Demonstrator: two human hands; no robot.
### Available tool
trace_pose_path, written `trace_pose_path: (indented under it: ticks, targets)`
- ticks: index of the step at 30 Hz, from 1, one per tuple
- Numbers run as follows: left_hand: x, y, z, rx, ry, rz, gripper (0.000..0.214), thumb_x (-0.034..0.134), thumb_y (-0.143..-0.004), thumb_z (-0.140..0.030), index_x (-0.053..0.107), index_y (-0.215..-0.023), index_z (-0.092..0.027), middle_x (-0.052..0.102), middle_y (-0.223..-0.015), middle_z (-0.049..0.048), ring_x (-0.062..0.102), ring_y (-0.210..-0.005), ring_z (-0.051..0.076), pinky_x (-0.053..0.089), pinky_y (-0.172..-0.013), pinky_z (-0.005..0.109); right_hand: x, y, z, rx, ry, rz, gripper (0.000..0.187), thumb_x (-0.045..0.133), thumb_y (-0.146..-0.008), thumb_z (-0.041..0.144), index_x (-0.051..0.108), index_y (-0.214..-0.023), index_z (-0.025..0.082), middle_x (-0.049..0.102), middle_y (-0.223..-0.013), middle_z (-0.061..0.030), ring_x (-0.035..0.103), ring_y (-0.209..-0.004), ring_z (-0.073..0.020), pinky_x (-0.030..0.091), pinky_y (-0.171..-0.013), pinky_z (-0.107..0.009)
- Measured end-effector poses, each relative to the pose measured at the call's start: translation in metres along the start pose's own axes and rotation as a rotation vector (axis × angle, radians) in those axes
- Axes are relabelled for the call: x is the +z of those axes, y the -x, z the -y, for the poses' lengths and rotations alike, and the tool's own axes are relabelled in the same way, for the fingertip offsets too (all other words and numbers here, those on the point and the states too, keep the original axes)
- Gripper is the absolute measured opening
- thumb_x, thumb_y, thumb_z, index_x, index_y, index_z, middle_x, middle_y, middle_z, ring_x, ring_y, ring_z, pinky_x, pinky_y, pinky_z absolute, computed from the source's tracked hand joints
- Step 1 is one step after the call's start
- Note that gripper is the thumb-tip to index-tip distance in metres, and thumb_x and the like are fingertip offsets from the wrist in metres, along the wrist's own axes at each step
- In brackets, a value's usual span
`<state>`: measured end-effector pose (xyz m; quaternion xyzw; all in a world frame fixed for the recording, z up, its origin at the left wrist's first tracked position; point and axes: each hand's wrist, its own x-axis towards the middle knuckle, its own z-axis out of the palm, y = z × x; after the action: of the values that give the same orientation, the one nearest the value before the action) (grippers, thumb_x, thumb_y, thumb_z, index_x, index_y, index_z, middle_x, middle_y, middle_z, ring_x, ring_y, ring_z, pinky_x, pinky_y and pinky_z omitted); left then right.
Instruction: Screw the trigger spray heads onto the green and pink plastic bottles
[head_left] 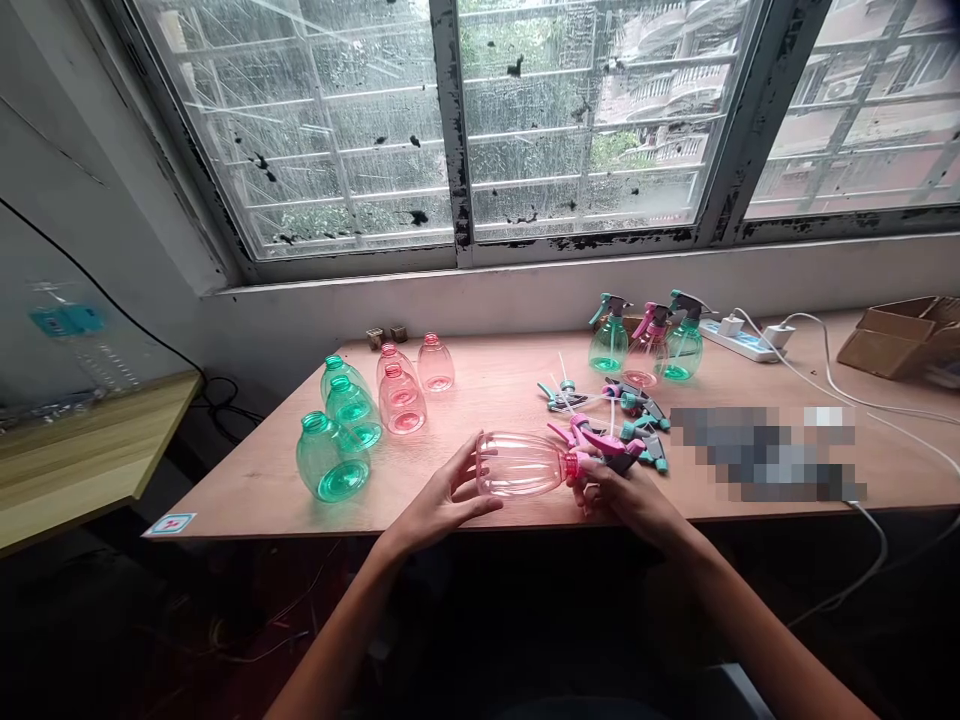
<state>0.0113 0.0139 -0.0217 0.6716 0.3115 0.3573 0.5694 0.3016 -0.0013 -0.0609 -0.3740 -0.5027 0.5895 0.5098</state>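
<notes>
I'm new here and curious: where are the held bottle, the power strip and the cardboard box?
Held bottle (521, 466), head view: its clear body.
Power strip (751, 344), head view: between the plugs.
Cardboard box (883, 343), head view: its side.

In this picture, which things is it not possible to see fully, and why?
Head view:
Pink bottle: neck end partly covered by the right hand.
Pixelated patch: mosaic hides what lies there.
Cardboard box: cut off by the right edge.
Space under the table: too dark.
</notes>
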Motion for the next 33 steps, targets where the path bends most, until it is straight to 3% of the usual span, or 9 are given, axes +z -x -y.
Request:
trace_pose_path:
  ticks: [3, 8, 12, 15, 19, 25, 30, 33]
  targets:
    - [0.0012, 0.0015, -0.0022, 0.016, -0.026, 0.002, 0.099, 0.079, -0.082, -0.024, 0.017, -0.157, -0.038, 0.039, -0.158, 0.0122, 0.041, -0.143, 0.033, 0.036, -0.116, 0.054, 0.0, -0.0002, 0.0001, -0.004, -0.027, 0.008, 0.03, 0.067, -0.089, 0.048, 0.07, -0.099, 0.019, 0.069, -0.069, -0.0026, 0.062, -0.054, -0.015, 0.048, -0.052, -0.027]
    - [0.0013, 0.0015, -0.0024, 0.009, 0.012, 0.015, 0.103, 0.079, -0.081, -0.024, 0.012, -0.157, -0.039, 0.034, -0.16, 0.0125, 0.05, -0.136, 0.033, 0.041, -0.112, 0.052, -0.0007, -0.0013, -0.0018, -0.002, -0.069, 0.008, 0.029, 0.069, -0.089, 0.047, 0.068, -0.102, 0.021, 0.07, -0.072, -0.0021, 0.063, -0.055, -0.0146, 0.049, -0.051, -0.026]
    - [0.0, 0.0001, -0.0017, -0.03, 0.001, 0.008, 0.092, 0.079, -0.081, -0.026, 0.025, -0.155, -0.032, 0.051, -0.146, 0.0132, 0.056, -0.128, 0.031, 0.043, -0.11, 0.051, -0.0006, -0.0009, -0.0018, 0.005, -0.075, -0.001, 0.029, 0.069, -0.089, 0.047, 0.067, -0.102, 0.021, 0.07, -0.072, -0.0024, 0.063, -0.055, -0.0145, 0.049, -0.051, -0.025]
    - [0.0, -0.0003, -0.0017, -0.022, -0.03, 0.012, 0.095, 0.08, -0.081, -0.024, 0.023, -0.156, -0.031, 0.058, -0.136, 0.0132, 0.058, -0.124, 0.03, 0.044, -0.109, 0.051, 0.0015, -0.0002, 0.0009, 0.006, -0.089, -0.018, 0.03, 0.071, -0.087, 0.048, 0.067, -0.099, 0.02, 0.069, -0.072, -0.0022, 0.062, -0.055, -0.0143, 0.049, -0.05, -0.025]
    - [0.0008, -0.0009, -0.0004, 0.028, -0.048, 0.029, 0.098, 0.076, -0.084, -0.022, 0.013, -0.158, -0.035, 0.056, -0.138, 0.0115, 0.057, -0.125, 0.027, 0.041, -0.111, 0.05, 0.0038, 0.0004, 0.0042, -0.005, -0.103, -0.051, 0.029, 0.074, -0.085, 0.047, 0.066, -0.09, 0.02, 0.071, -0.078, -0.0034, 0.064, -0.056, -0.0137, 0.049, -0.049, -0.023]
    - [0.0006, -0.0002, 0.0018, 0.047, -0.036, 0.022, 0.104, 0.079, -0.081, -0.021, 0.011, -0.157, -0.039, 0.053, -0.14, 0.0117, 0.053, -0.129, 0.028, 0.045, -0.107, 0.049, 0.0, 0.0, 0.0007, 0.014, -0.097, -0.035, 0.026, 0.072, -0.087, 0.045, 0.066, -0.097, 0.022, 0.07, -0.073, -0.0026, 0.064, -0.054, -0.0144, 0.049, -0.049, -0.024]
    - [-0.0001, -0.0002, 0.0007, -0.001, -0.021, 0.008, 0.094, 0.079, -0.081, -0.024, 0.023, -0.156, -0.033, 0.055, -0.136, 0.0138, 0.057, -0.123, 0.028, 0.046, -0.105, 0.049, 0.0002, -0.0006, 0.0014, 0.035, -0.111, -0.016, 0.025, 0.071, -0.088, 0.045, 0.065, -0.091, 0.021, 0.071, -0.075, -0.0031, 0.062, -0.053, -0.0129, 0.049, -0.051, -0.024]
    - [0.0002, -0.001, 0.0012, 0.031, -0.033, 0.007, 0.098, 0.08, -0.08, -0.022, 0.02, -0.156, -0.037, 0.053, -0.139, 0.0125, 0.055, -0.126, 0.028, 0.046, -0.106, 0.049, 0.0022, -0.0009, 0.0051, 0.02, -0.132, -0.021, 0.026, 0.073, -0.086, 0.045, 0.064, -0.09, 0.021, 0.07, -0.074, -0.0023, 0.062, -0.053, -0.0129, 0.049, -0.05, -0.024]
